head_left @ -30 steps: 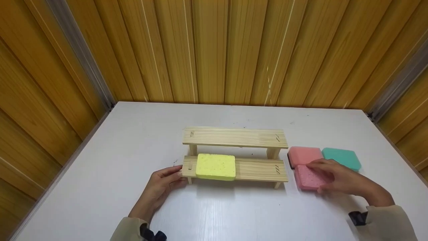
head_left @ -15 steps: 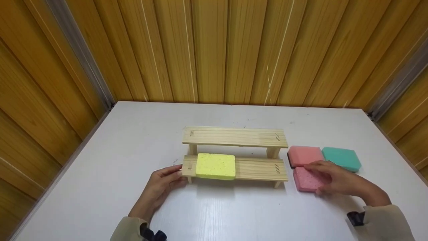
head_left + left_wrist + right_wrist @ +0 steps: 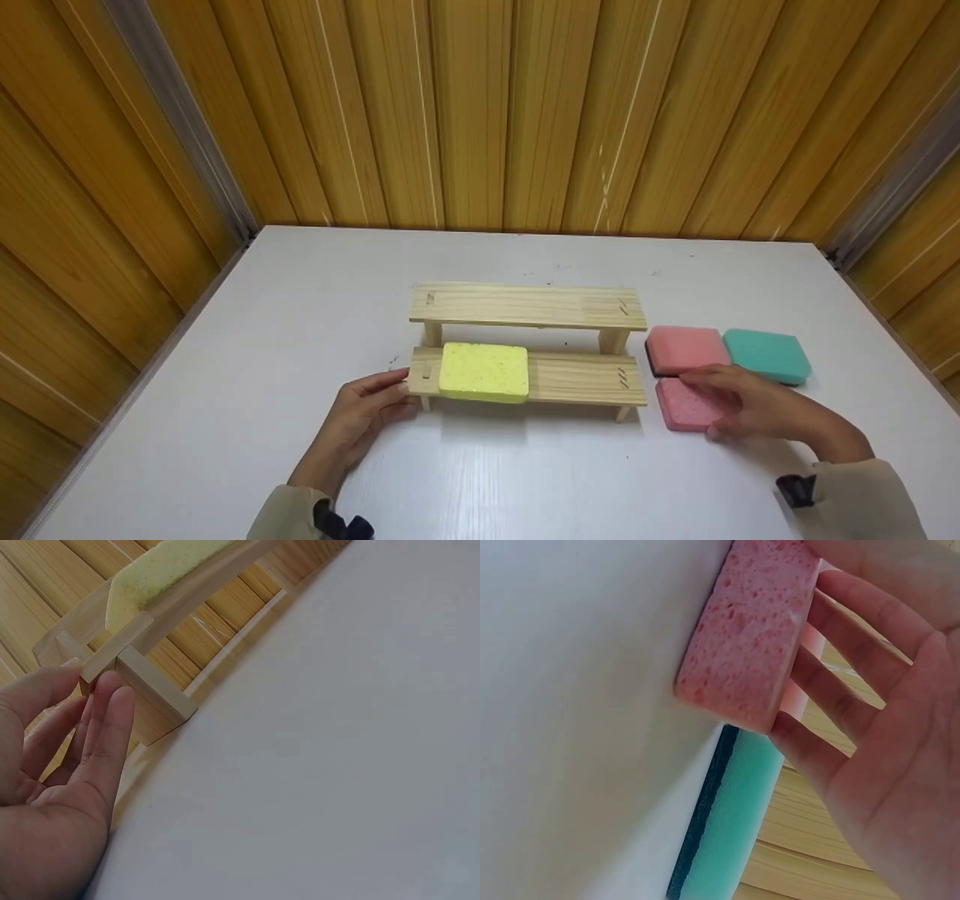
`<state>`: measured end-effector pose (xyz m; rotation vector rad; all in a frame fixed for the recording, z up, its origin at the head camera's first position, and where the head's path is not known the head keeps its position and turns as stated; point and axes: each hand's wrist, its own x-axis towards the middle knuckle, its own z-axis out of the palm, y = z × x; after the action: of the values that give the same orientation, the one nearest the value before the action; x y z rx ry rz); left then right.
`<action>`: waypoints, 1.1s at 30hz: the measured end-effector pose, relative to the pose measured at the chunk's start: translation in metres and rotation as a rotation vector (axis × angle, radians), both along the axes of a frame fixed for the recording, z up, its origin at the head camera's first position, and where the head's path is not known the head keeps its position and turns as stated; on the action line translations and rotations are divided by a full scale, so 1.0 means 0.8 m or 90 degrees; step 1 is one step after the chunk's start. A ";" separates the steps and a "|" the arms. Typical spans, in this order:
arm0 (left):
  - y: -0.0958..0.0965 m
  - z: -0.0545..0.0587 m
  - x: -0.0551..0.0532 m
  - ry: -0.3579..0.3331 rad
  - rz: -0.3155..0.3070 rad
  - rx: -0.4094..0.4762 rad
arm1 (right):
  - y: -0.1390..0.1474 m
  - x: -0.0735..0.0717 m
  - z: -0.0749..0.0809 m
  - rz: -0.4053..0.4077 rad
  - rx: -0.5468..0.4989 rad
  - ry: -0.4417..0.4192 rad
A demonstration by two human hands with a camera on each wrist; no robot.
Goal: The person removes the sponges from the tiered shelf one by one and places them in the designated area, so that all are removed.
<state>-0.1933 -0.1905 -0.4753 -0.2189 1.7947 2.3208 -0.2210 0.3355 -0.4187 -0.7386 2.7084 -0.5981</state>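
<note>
My left hand [image 3: 367, 411] pinches the left end of the lower board of a two-step wooden rack [image 3: 581, 381]; in the left wrist view thumb and fingertips meet at the board's end. A yellow sponge [image 3: 484, 373] lies flat on that lower step, left of its middle. To the right of the rack, my right hand [image 3: 769, 411] holds a pink sponge [image 3: 686, 409] on the table, thumb at its near side and fingers over its far side. In the right wrist view the fingertips rest along the edge of the pitted pink sponge [image 3: 742, 637].
Behind the pink sponge, a salmon-pink sponge [image 3: 686, 350] with a dark underside lies beside a teal sponge [image 3: 766, 356], also dark underneath. The rack's upper step [image 3: 525, 306] stands behind the lower one. Wood-panelled walls [image 3: 480, 112] border the white table [image 3: 330, 285].
The pink sponge has slid slightly toward me and to the left with my right hand, leaving a gap before the salmon-pink one. My left hand and the rack have stayed put.
</note>
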 end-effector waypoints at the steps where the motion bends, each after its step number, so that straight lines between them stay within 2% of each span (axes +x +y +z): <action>1: 0.000 0.000 0.000 0.000 0.001 -0.001 | 0.000 0.000 0.000 0.001 -0.003 -0.001; 7: 0.000 0.000 0.000 0.002 -0.001 -0.006 | 0.001 -0.001 0.000 -0.006 -0.014 -0.021; 17: 0.001 0.000 0.000 0.004 0.002 -0.003 | -0.001 0.001 0.000 -0.022 -0.004 -0.012; 26: 0.000 -0.002 0.000 0.002 -0.002 0.013 | 0.001 0.004 0.005 -0.032 -0.023 0.058; 33: -0.001 -0.002 0.000 0.003 -0.001 0.013 | -0.003 0.005 0.012 -0.044 -0.053 0.067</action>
<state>-0.1936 -0.1913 -0.4769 -0.2092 1.7718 2.3390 -0.2170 0.3333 -0.4089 -0.7186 2.8312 -0.7119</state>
